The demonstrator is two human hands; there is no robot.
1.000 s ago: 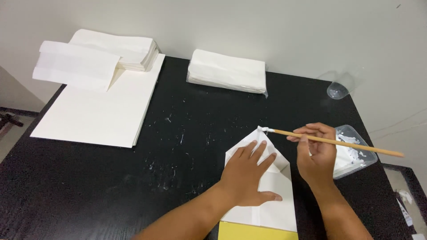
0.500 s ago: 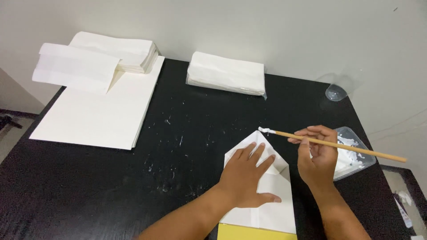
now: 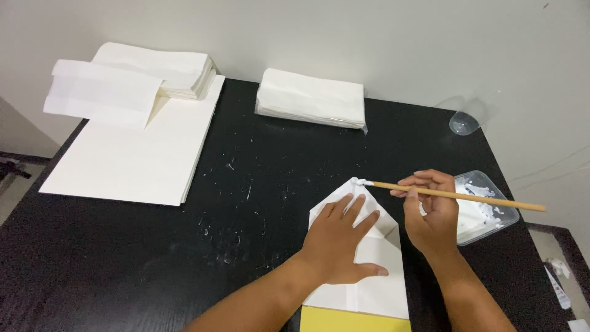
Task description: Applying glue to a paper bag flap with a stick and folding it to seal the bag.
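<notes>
Paper (image 3: pixel 369 270), white and folded to a pointed flap at its far end, lies on the black table (image 3: pixel 123 270) close to the person. Left hand (image 3: pixel 339 241) lies flat on it with fingers spread, pressing it down and grasping nothing. Right hand (image 3: pixel 432 212) grasps a thin wooden brush (image 3: pixel 455 195); its white tip touches the point of the flap. Just behind this hand stands a clear tray (image 3: pixel 488 212) with white paste. Farther away are a stack of folded white bags (image 3: pixel 311 98), big white sheets (image 3: pixel 132 154) with more folded paper on top (image 3: pixel 123 83), and a clear cup (image 3: pixel 464 122) at the table edge. White spots cover the table. A yellow sheet (image 3: pixel 353 320) under the paper is cut off by the frame bottom.
</notes>
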